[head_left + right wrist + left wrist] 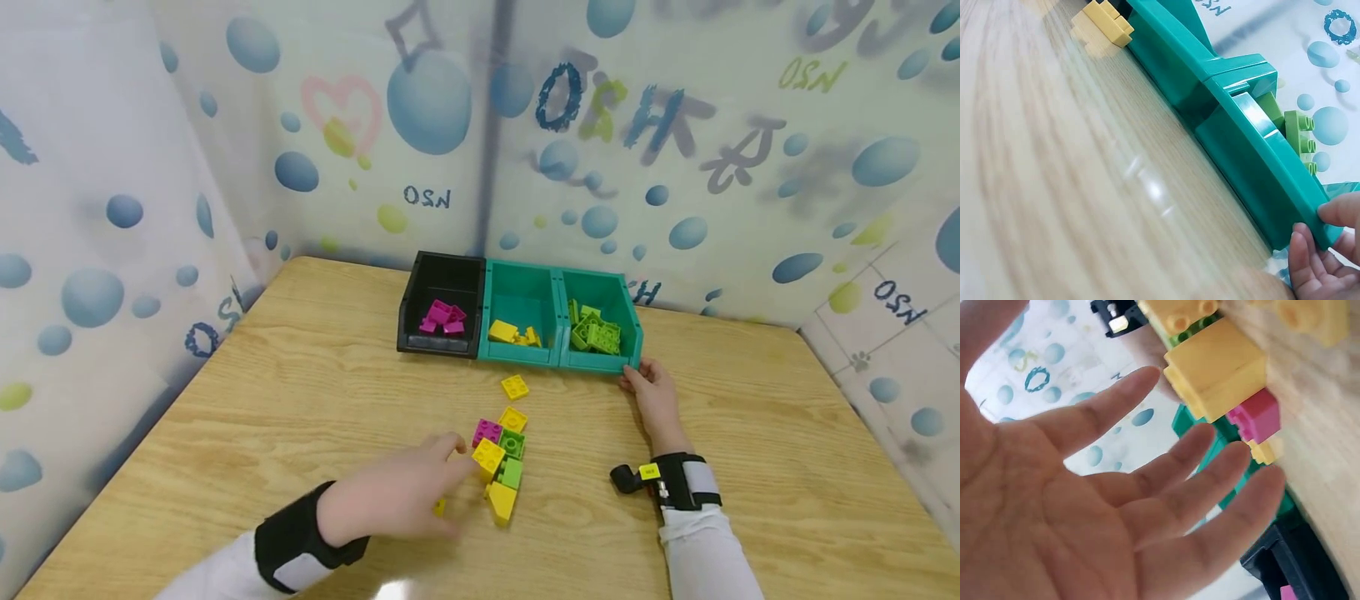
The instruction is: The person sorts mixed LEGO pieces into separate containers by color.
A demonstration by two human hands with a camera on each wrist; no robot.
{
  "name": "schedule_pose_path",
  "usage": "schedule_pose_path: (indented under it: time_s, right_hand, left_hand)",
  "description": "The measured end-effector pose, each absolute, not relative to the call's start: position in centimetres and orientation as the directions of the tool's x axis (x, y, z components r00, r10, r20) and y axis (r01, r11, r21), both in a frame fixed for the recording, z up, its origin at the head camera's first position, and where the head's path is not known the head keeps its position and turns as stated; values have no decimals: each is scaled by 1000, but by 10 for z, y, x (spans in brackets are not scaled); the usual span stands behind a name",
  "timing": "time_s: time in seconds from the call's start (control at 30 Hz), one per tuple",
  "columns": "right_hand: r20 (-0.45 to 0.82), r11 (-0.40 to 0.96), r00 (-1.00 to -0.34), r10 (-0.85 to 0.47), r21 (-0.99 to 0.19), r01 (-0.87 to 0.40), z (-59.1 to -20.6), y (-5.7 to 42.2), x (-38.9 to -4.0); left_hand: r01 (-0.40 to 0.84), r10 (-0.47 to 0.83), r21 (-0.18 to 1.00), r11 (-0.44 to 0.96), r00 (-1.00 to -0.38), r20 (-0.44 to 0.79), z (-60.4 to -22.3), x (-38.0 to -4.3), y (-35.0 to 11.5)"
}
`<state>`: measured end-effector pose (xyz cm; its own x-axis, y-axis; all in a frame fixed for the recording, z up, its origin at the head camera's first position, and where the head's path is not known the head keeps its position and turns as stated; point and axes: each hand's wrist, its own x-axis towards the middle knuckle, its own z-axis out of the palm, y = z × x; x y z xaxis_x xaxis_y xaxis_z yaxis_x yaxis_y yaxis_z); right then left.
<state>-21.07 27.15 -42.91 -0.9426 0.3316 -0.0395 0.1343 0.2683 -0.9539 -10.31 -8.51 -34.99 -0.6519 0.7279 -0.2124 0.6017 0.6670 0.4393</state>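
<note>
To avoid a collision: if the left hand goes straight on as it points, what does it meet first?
Most likely the yellow block in front of the pink block, ahead of the left hand; the exact gap is unclear.

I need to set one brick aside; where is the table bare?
The table is bare left of the black bin, between the brick cluster and the right wrist's strap, and right of that strap. It is crowded at the cluster, with the left grip beside it, and at the right teal bin's corner, held by the right grip.
</note>
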Motion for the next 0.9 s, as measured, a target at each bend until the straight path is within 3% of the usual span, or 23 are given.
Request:
schedule_pose_path:
  time_s: [0.17, 0.9]
  right_hand:
    - [-42, 263, -944, 328, -955, 134, -429, 272, -209]
    - [-31, 262, -941, 337, -957, 125, -431, 271, -211]
  left_hand:
    - [627, 731, 388, 676, -637, -245, -361, -94, -89]
    - [599, 737, 443, 667, -620, -270, -377, -88, -91]
